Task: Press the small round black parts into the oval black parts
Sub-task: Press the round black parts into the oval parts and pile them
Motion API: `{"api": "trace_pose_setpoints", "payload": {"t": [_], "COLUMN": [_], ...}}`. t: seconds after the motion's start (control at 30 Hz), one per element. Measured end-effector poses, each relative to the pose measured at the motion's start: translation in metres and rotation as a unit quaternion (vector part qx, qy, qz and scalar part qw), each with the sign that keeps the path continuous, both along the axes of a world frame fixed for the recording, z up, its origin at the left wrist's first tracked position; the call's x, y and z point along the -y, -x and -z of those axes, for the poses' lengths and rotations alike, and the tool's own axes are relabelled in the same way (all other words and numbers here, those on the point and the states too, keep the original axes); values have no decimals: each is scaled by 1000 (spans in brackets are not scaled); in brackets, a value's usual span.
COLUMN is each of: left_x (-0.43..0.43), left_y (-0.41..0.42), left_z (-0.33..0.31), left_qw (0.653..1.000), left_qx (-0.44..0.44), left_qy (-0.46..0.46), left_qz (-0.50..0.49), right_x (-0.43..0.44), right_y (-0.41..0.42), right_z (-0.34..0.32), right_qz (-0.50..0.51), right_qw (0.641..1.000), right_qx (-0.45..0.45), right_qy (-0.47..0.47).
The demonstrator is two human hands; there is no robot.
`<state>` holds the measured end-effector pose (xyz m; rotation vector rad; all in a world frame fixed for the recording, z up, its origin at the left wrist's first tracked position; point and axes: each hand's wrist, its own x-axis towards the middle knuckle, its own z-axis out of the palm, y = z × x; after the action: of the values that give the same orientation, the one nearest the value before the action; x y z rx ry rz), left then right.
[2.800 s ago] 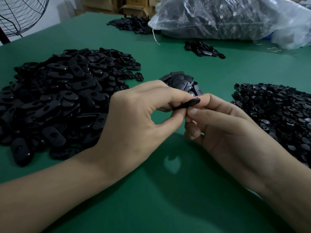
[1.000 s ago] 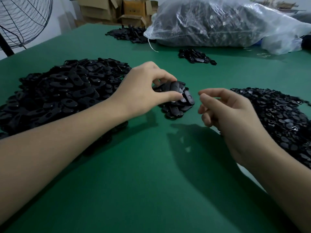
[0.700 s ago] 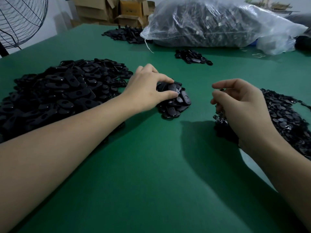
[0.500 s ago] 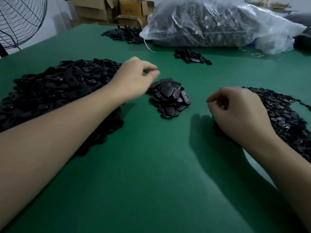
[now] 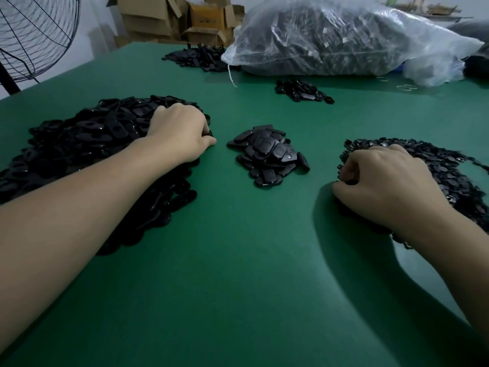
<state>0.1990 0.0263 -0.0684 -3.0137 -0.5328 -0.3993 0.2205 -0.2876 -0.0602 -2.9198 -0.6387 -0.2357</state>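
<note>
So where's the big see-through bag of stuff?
In the head view, the clear plastic bag lies at the far right of the green table, behind a small heap of black parts and right of the cardboard boxes.

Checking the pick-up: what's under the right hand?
The right hand rests, fingers curled, on the edge of the pile of small round parts. Whether it holds one is covered by the hand itself.

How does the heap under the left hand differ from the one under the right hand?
The left heap holds larger oval pieces, piled high; the right heap holds smaller round pieces, spread flatter. Both are black and lie on the green table.
</note>
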Motion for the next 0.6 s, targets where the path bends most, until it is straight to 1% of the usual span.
{"api": "trace_pose_setpoints", "payload": {"t": [0.1,0.23,0.33,0.4,0.43,0.5,0.6], "left_x": [-2,1,6,8,10,16,31], "left_y": [0,3,7,12,14,20,34], "left_z": [-2,-2,-1,1,1,-3,-14], "left_qw": [1000,996,989,982,979,975,962], "left_qx": [2,24,56,94,117,167,217], "left_qy": [-11,-58,-103,-118,-111,-59,96], "left_qz": [25,67,94,113,122,135,136], "right_x": [1,1,0,-1,-2,-3,-4], "right_y": [-1,0,1,2,2,3,3], "right_z": [-1,-3,-1,0,1,1,1], "right_qz": [-7,-13,-23,-26,-27,-31,-34], "right_qw": [1000,1000,1000,999,999,999,999], "right_qx": [-3,-4,5,13,19,29,28], "right_qy": [-5,-11,-17,-14,-12,-10,-11]}}
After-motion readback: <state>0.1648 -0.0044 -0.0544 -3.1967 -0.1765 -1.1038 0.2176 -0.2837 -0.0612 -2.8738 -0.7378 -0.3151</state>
